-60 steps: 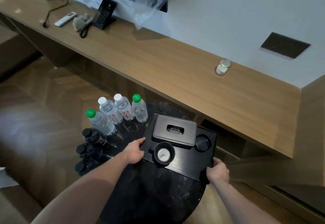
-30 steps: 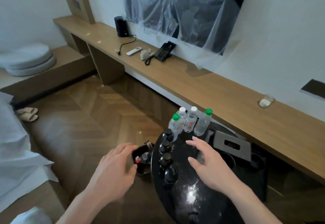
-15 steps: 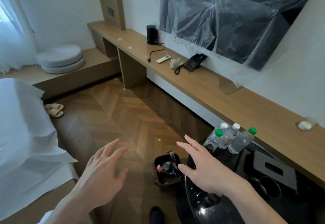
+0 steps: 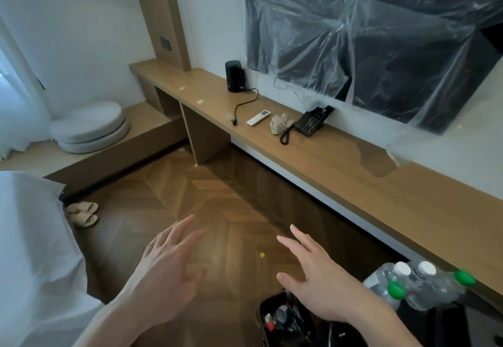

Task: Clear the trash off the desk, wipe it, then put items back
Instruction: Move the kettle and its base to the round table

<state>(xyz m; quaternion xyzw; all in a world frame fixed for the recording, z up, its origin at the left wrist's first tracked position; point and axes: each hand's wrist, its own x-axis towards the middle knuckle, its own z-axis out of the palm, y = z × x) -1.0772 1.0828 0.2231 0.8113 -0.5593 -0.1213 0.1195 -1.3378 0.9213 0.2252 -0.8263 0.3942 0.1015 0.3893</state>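
The long wooden desk (image 4: 353,167) runs along the wall from upper left to lower right. On it stand a black kettle (image 4: 234,80), a white remote (image 4: 258,117), a crumpled tissue (image 4: 280,123) and a black phone (image 4: 311,123). My left hand (image 4: 168,270) and my right hand (image 4: 313,276) hover over the floor with fingers spread, holding nothing. A black bin with trash (image 4: 285,319) sits on the floor below my right hand. Several water bottles (image 4: 419,284) stand at the lower right.
A bed with white sheets (image 4: 32,251) fills the left side. Slippers (image 4: 81,213) lie on the wooden floor beside it. A round grey cushion (image 4: 89,126) rests on a low platform. A plastic-covered screen (image 4: 367,33) hangs above the desk.
The view swung left and up from the black round table and its tray toward the long desk. Both hands let go of the tray and now hover open over the floor.
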